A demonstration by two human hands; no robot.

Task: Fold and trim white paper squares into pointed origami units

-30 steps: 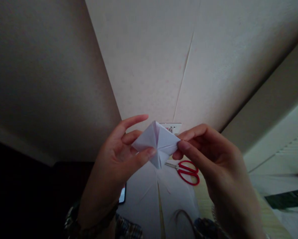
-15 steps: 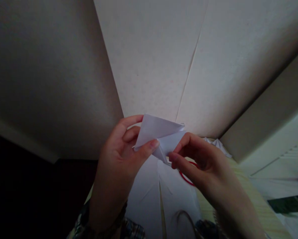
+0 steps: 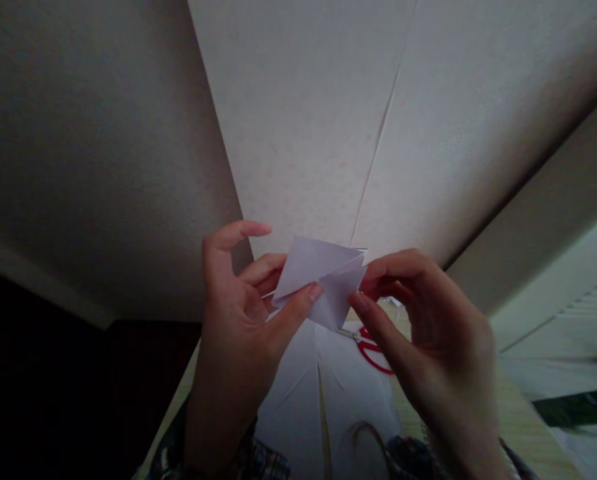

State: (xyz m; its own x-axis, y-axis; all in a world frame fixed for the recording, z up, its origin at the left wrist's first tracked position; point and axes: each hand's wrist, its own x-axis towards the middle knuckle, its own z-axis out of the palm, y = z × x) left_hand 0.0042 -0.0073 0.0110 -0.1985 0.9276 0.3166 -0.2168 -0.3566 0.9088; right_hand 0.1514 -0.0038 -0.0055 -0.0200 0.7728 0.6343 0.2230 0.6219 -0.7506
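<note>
A small folded piece of white paper [image 3: 323,277] is held up in front of me between both hands. My left hand [image 3: 238,313] pinches its left side between thumb and middle fingers, with the index finger raised free. My right hand [image 3: 418,320] has its thumb and index finger closed on the paper's right corner. Below the hands lie flat white paper sheets [image 3: 323,393] on the surface.
Red-handled scissors [image 3: 371,347] lie on the surface just under my right hand, partly hidden by it. A dark green flat object [image 3: 576,407] lies at the far right. Pale walls meet in a corner behind the hands; the lower left is dark.
The paper was a pointed open shape a second ago and is now flattened into a folded triangle form. My right hand shifted its pinch to the right corner; my left index finger lifted off.
</note>
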